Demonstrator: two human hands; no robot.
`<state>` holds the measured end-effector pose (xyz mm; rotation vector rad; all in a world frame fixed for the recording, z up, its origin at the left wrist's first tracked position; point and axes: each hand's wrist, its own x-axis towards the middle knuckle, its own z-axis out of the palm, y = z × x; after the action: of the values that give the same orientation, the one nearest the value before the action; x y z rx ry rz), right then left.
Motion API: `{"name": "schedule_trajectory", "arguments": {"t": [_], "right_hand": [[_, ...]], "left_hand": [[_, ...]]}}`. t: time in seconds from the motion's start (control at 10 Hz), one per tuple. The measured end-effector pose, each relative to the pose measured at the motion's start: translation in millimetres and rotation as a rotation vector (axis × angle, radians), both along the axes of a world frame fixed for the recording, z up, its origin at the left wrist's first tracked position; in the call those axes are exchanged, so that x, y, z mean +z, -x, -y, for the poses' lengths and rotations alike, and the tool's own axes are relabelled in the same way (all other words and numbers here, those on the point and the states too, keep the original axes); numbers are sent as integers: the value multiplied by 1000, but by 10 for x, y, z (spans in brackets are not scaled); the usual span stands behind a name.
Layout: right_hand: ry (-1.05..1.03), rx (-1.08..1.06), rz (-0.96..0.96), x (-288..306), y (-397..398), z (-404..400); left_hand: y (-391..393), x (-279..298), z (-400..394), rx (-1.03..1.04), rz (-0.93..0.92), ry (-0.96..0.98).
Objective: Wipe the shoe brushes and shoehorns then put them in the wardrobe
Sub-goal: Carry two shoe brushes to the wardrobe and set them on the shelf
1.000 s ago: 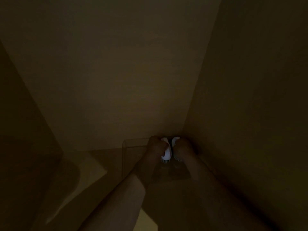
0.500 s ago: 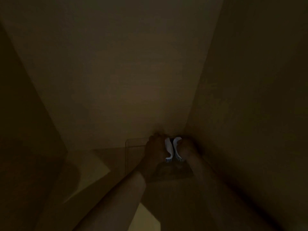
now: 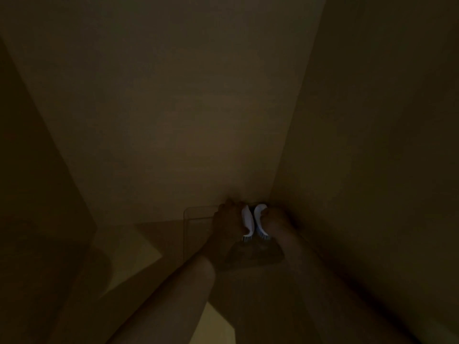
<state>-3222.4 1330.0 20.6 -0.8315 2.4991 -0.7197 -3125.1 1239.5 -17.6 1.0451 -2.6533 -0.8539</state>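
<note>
Very dim shot inside the wardrobe, flat matte panels, back & right walls meet in a corner. Two white shoe brushes w/ curved smooth plastic handles sit back to back near that corner: left brush, right brush, short blue-white bristles at the near ends, pointing down. They're over a clear, rounded-corner plastic box; can't tell if resting inside it. Left hand wraps its brush, fingers curled round the handle. Right hand grips the other, fingers curled on it. Both forearms reach forward & converge, hands just beside each other.
</note>
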Motion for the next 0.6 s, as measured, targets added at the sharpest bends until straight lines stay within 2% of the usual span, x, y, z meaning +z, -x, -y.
{"name": "schedule_trajectory", "arguments": {"t": [0.2,0.4,0.5,0.6], "right_hand": [[-6,7,-6,-18,-29,13],[-32,8,16,-4,-38,21],[-162,32,83,82,-17,68],[-216,64,50,161,-13,97]], "left_hand": [[-33,38,-15,-20,36,-45],[-69,15,11,27,-11,53],[-71,32,3,6,6,47],[-65,57,1,0,21,45]]}}
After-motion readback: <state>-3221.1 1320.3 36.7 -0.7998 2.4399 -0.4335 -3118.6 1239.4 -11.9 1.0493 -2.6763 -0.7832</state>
